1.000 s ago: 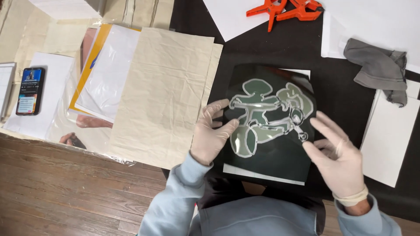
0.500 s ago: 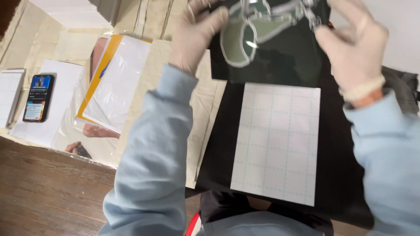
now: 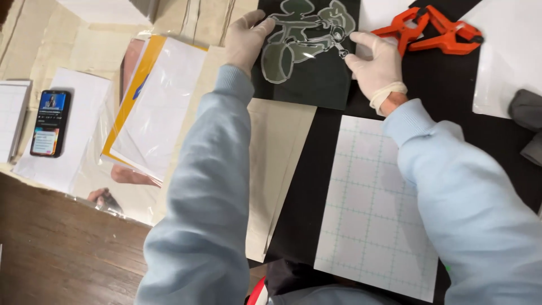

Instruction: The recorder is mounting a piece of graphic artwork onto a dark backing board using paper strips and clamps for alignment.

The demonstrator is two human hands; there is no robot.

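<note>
Both gloved hands hold a dark sheet (image 3: 316,79) bearing a pale cut-out figure, lifted at the far side of the black mat (image 3: 307,186). My left hand (image 3: 245,39) grips its left edge. My right hand (image 3: 377,68) grips its right edge, fingers spread along it. Below the sheet, a white backing sheet with a green grid (image 3: 375,209) lies flat on the mat between my light blue sleeves.
Orange spring clamps (image 3: 437,31) lie at the far right. Beige paper (image 3: 276,164) sits left of the mat, beside a stack of white and yellow sheets (image 3: 155,107). A phone (image 3: 49,122) rests on white paper at the left. Grey cloth (image 3: 528,113) lies at the right edge.
The dark sheet went from lying over the gridded backing near my body to being held up at the far side, and the white gridded sheet is now uncovered.
</note>
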